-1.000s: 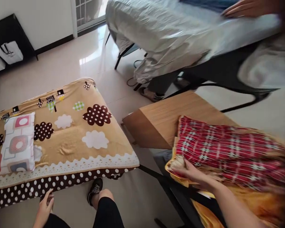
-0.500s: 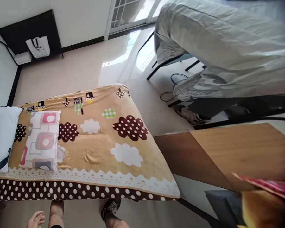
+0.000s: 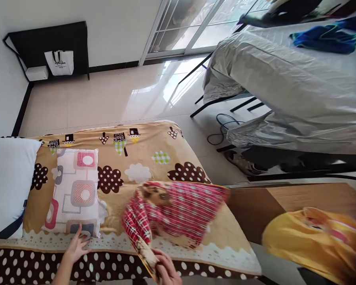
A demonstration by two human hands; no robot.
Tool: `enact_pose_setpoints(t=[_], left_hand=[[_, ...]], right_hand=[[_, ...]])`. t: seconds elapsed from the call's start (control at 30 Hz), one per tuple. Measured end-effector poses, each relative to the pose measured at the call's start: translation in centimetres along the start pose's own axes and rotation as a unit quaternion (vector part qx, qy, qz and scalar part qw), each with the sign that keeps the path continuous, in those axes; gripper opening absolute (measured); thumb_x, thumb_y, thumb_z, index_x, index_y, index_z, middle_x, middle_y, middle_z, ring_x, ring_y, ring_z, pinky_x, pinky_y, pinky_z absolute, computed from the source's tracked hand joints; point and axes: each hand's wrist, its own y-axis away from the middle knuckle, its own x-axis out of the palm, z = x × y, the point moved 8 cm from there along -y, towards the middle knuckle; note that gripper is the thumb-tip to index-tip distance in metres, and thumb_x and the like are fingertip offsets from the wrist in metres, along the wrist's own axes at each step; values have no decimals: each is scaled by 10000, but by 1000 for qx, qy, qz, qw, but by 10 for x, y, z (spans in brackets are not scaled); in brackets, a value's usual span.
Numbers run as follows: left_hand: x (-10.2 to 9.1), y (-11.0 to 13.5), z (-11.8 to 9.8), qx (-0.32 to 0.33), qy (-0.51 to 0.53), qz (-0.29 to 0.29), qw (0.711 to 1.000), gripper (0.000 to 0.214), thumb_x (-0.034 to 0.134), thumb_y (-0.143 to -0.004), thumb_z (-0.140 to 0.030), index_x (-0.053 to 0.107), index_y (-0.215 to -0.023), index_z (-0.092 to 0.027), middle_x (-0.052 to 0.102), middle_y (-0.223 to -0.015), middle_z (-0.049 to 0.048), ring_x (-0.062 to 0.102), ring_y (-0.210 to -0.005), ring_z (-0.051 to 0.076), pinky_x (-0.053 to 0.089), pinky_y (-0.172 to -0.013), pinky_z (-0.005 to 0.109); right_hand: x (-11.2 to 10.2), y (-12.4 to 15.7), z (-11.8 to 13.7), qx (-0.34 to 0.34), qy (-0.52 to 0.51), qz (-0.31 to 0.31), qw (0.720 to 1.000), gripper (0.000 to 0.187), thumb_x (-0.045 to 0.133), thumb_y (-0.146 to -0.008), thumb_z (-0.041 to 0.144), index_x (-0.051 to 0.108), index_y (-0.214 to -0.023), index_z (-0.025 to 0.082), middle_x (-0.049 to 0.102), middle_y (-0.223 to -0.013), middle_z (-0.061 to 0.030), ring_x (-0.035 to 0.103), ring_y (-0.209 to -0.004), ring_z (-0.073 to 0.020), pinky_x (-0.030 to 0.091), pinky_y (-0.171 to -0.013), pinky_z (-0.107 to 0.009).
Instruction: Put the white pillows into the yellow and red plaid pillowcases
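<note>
My right hand [image 3: 165, 269] grips a corner of a red plaid blanket [image 3: 178, 211] that spreads over the tan patterned bed cover [image 3: 127, 158]. My left hand [image 3: 77, 245] reaches with fingers spread toward the lower edge of a small patterned pillow [image 3: 74, 194] near the bed's front edge. A white pillow [image 3: 8, 182] lies at the left end of the bed.
A yellow blanket [image 3: 314, 241] lies on a wooden table [image 3: 284, 198] to the right. Behind it stands a table under a silver cover [image 3: 287, 83] with blue cloth [image 3: 323, 37] on top. A cable [image 3: 221, 128] lies on the tiled floor. A white bag [image 3: 59, 61] hangs at the back wall.
The red plaid blanket has come off the wooden table and now lies on the bed, held by my right hand. My left hand has risen to the small pillow. The view swung left.
</note>
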Motion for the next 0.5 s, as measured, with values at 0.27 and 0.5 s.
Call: enact_pose_setpoints(t=[0.27, 0.5], left_hand=[[35, -33, -67, 190, 88, -163, 964, 568, 503, -887, -509, 468, -1356, -189, 600, -1318, 168, 569, -1232, 313, 550, -906, 460], [-65, 66, -160, 346, 48, -222, 910, 470, 348, -934, -432, 471, -1364, -288, 733, -1104, 20, 563, -1254, 235, 521, -982, 420]], right_hand=[[99, 32, -52, 131, -91, 180, 971, 295, 678, -598, 525, 698, -631, 232, 676, -691, -36, 637, -780, -288, 529, -732, -374], [132, 47, -12, 89, -152, 303, 937, 355, 696, -691, 563, 751, -821, 236, 717, -1009, -88, 647, -960, -317, 505, -860, -404]])
